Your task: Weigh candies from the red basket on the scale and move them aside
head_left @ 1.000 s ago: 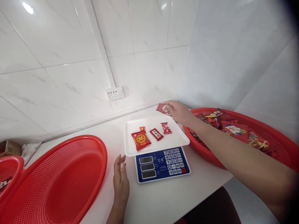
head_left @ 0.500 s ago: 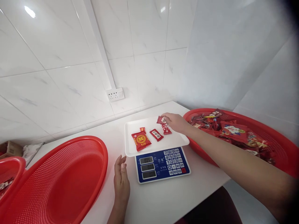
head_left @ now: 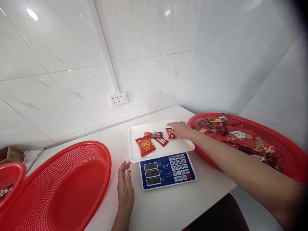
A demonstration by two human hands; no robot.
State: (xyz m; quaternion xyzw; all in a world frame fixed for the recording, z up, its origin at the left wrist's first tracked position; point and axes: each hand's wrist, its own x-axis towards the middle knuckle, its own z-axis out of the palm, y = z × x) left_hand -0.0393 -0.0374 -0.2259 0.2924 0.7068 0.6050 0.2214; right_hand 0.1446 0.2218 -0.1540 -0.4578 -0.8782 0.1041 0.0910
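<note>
On the digital scale (head_left: 168,170) rests a white tray (head_left: 134,155) with several red snack packets. A larger red packet with a gold circle (head_left: 145,146) lies at the left. A dark red packet (head_left: 156,134) overlaps a red packet with a white label (head_left: 163,141) near the middle. My right hand (head_left: 181,130) is above the tray's right side with fingers stretched out, nearest a dotted red packet (head_left: 170,133) that it partly covers. My left hand (head_left: 126,189) holds nothing and stays left of the scale with its fingers apart.
A large red basket (head_left: 281,138) at the right holds many packets. Another red basket (head_left: 96,179) stands at the left, beside a third basket (head_left: 14,166) with a few packets. A cardboard box (head_left: 14,154) sits behind them. The tiled wall carries a socket (head_left: 119,98).
My right hand has let go of the dark red packet, which now lies mid-tray across the labelled one. The hand has shifted slightly right and opened. My left hand has stayed put.
</note>
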